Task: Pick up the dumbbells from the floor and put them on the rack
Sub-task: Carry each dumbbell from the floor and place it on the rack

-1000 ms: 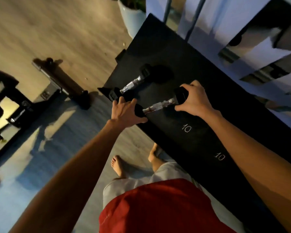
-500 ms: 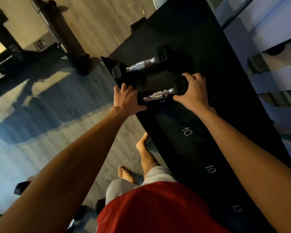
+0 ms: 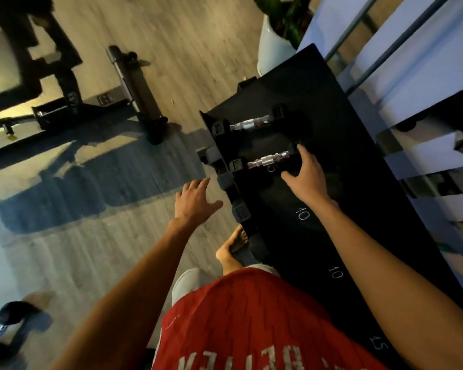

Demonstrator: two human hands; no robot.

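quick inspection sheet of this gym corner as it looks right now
surface: black rack top with painted 10, 10, 15 marks; wood-look floor beside it
job's things: near dumbbell and far dumbbell lie side by side on the rack; floor dumbbell at lower left, not yet racked
clutter: nothing seen on the rack
grippers: left hand open, off the rack edge; right hand open, fingers at the near dumbbell's far end, contact unclear
cables: nothing seen
surroundings: bench frame, white plant pot
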